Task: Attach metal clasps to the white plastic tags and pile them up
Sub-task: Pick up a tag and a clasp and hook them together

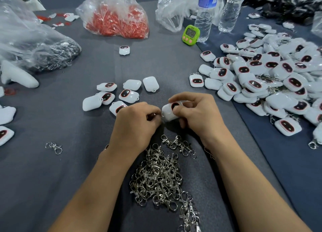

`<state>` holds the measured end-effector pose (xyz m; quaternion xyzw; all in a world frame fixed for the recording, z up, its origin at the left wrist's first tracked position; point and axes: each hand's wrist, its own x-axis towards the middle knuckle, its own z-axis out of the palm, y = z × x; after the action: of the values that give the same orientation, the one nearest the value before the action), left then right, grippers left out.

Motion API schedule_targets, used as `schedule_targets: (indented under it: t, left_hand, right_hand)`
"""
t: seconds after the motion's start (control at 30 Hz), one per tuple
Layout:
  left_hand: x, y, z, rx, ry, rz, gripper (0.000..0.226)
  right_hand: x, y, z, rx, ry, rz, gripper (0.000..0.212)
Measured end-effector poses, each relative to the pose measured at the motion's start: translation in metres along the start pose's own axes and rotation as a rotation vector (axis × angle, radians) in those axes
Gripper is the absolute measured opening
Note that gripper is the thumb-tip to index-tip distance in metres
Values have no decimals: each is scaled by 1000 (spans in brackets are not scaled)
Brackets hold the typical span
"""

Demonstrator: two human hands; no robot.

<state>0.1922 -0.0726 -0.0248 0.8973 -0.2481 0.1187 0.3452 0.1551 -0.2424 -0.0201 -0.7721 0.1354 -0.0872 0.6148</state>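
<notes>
Item held: one white rounded-square plastic tag with a dark oval face ringed in red (171, 110), at centre, just above the grey cloth table top (165, 66); the right hand (196, 113) grips it, thumb on the near side and fingers curled over the far side, the face turned up.

Left hand (137, 120): fingers curled tight, tips touching the tag's left edge; whether they pinch a clasp cannot be told, as the knuckles hide the spot.

Heap of silver metal swivel clasps (156, 176): near, between the two forearms, tangled together; a trail of them runs to the near edge.

Lone silver clasp (54, 147): left of the left wrist, well apart from the heap.

Small group of loose white tags (122, 94): just beyond and left of the left hand, some face up, some face down.

Single white tag (124, 50): farther off, face up, alone.

Large pile of white tags with clasps (271, 75): right side, lying partly on a darker blue cloth (278, 153).

Green digital timer (190, 33): far, standing just left of the nearer of two clear plastic water bottles (204, 14).

Clear plastic bag of red pieces (116, 21): far, left of centre.

Clear plastic bag of dark metal pieces (43, 54): far left.
</notes>
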Motion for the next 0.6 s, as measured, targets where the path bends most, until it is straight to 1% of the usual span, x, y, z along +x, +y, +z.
schedule_targets:
  t: [0.07, 0.13, 0.23, 0.3, 0.37, 0.43, 0.5, 0.57, 0.6]
  left_hand:
    - [2, -1, -1, -121, 38, -42, 18]
    - [4, -3, -2, -253, 26, -99, 24]
    - [7, -4, -3, -398, -21, -166, 24]
    - [8, -4, -4, -439, -43, -187, 21]
    - [7, -4, -4, -443, -73, -203, 19]
    - [6, -6, -3, -392, -88, -197, 18]
    - [3, -7, -2, -305, -57, -152, 15]
    - [2, -4, -1, -165, 7, -80, 2]
    - [2, -3, 0, -89, 39, -55, 6]
  right_hand:
    - [1, -1, -2, 178, -5, 51, 24]
    - [0, -3, -3, 334, -35, 105, 24]
    - [0, -4, -4, 467, -90, 169, 24]
    - [1, -4, -3, 507, -111, 180, 23]
    - [1, -3, -3, 499, -108, 170, 24]
    - [1, -2, -2, 475, -101, 146, 25]
    - [1, -1, 0, 456, -102, 113, 27]
    - [1, -1, 4, 451, -93, 97, 27]
    - [2, -2, 5, 452, -86, 95, 26]
